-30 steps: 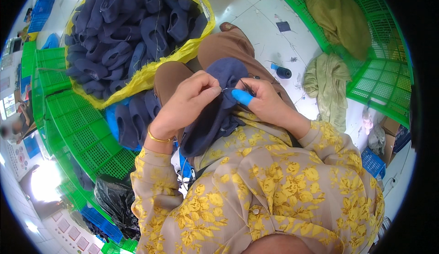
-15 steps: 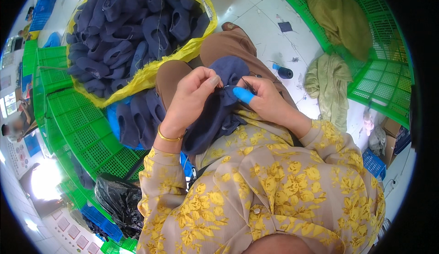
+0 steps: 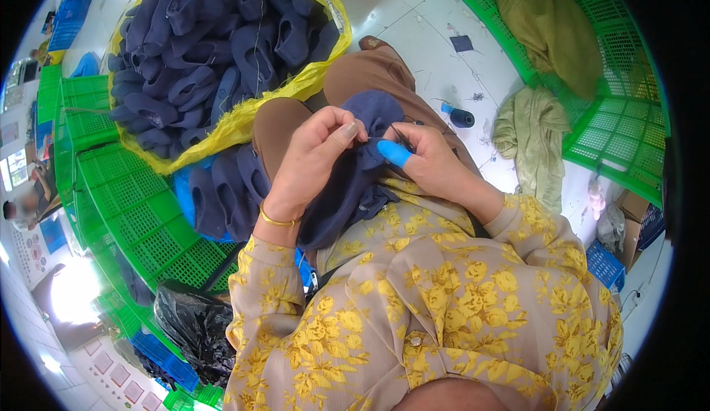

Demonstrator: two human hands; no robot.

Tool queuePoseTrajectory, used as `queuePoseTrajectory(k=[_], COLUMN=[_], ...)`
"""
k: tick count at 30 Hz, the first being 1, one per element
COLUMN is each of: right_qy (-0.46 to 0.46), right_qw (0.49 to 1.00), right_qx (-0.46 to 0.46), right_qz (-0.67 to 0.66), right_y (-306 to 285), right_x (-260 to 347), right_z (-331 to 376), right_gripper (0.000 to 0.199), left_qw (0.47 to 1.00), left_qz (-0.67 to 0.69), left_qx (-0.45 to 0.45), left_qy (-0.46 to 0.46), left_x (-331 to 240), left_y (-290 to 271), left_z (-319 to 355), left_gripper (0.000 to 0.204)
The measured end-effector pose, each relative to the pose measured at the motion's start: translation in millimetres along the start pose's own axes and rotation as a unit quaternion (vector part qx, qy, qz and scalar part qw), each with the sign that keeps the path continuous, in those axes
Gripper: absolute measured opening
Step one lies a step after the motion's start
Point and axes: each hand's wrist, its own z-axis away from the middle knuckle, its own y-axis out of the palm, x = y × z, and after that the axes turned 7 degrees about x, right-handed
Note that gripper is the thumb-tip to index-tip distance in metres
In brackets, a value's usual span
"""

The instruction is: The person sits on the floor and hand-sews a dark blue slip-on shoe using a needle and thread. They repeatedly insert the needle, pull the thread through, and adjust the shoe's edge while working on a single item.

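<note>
Across my lap lies a navy fabric slipper (image 3: 340, 193), its rounded end toward my knees. My left hand (image 3: 319, 148) has thumb and forefinger pinched together at its upper edge; any thread between the fingertips is too small to make out. Close beside it, my right hand (image 3: 429, 156) wears a blue cover on the thumb and grips the slipper's edge. A thin dark pointed tool (image 3: 403, 139), perhaps thread snips, shows between the right fingers, mostly hidden.
A yellow sack (image 3: 336, 49) heaped with navy slippers (image 3: 196, 49) stands ahead on the left. More slippers (image 3: 229, 189) lie beside my left leg, near green crates (image 3: 140, 211). On the floor to the right are a dark thread spool (image 3: 462, 118), olive cloth (image 3: 529, 130) and a green crate (image 3: 614, 134).
My left hand has shifted slightly to the right, closer to my right hand. The right hand and the slipper look almost unmoved.
</note>
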Motion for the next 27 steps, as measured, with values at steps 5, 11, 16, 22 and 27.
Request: queuePoseTrajectory(k=[5, 11, 16, 22, 27], right_qy=[-0.009, -0.005, -0.005, -0.003, -0.013], right_qw=[1.0, 1.0, 1.0, 1.0, 1.0], right_qx=[-0.004, -0.006, -0.009, -0.005, -0.007], right_qz=[0.011, 0.019, 0.019, 0.01, 0.019], right_y=[0.6, 0.2, 0.8, 0.5, 0.7], right_x=[-0.9, -0.2, 0.4, -0.9, -2.0], right_z=[-0.6, 0.0, -0.2, -0.2, -0.4], right_gripper=[0.02, 0.02, 0.02, 0.019, 0.019], left_qw=[0.999, 0.999, 0.999, 0.998, 0.998], left_qz=[-0.029, -0.028, -0.033, -0.04, -0.043], left_qx=[-0.017, -0.034, -0.036, -0.037, -0.042], left_qy=[-0.001, 0.0, 0.0, 0.0, -0.001], left_x=[1.0, 1.7, 1.3, 3.5, 4.7], left_y=[-0.5, 0.4, 1.4, 0.6, 0.9], left_z=[-0.5, -1.0, -2.2, -3.4, -4.0], left_gripper=[0.015, 0.014, 0.014, 0.014, 0.014])
